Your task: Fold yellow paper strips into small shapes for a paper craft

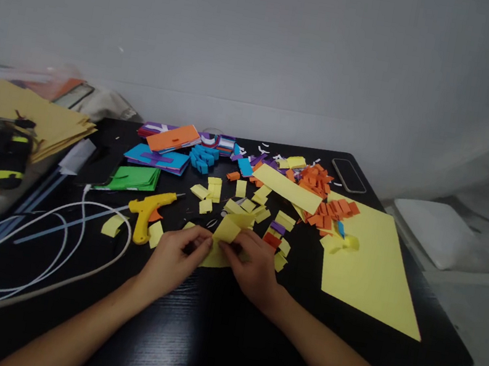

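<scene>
Both hands hold a folded piece of yellow paper (228, 230) over the front middle of the black table. My left hand (179, 253) pinches its left edge between thumb and fingers. On the other side, my right hand (254, 266) grips it with the thumb in front and the fingers partly hidden behind. Around the hands lie several small folded yellow paper pieces (214, 189). A yellow glue gun (145, 216) rests left of my left hand. Partly hidden behind the held paper are what look like scissors (211, 224).
A large yellow sheet (372, 260) covers the table's right side, near a phone (349, 175). Folded orange pieces (317, 179) and a yellow strip (288, 188) lie behind. Green (135, 178) and blue (157, 157) paper stacks stand back left. White cables (75, 242) loop at left.
</scene>
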Tool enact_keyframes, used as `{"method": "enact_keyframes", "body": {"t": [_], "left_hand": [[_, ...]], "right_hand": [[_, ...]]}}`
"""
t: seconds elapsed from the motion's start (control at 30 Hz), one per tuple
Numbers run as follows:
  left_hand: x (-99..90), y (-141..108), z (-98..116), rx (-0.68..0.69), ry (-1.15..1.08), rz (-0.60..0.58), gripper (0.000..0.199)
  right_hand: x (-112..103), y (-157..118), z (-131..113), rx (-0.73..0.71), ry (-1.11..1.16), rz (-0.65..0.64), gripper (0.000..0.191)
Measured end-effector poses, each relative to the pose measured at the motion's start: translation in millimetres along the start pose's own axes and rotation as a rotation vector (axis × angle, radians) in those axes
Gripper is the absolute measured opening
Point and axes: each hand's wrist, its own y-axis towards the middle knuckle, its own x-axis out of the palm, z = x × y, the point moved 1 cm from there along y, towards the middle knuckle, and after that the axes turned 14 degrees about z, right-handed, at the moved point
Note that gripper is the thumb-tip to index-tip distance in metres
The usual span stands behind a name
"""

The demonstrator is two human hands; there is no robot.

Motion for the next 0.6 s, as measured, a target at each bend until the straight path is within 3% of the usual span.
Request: {"method": "enact_keyframes", "body": {"t": [0.4, 0.6], "left_hand": [[0.6, 1.0, 0.5, -0.091, -0.092, 0.065, 0.025], [3.4, 0.7, -0.6, -0.288, -0.226, 0.057, 0.028]], "right_hand": [[-1.6, -2.8, -8.1, -0.12, 0.068, 0.05, 0.009], [-1.1, -6.9, -6.2, -0.187, 0.088, 0.04, 0.017]]}}
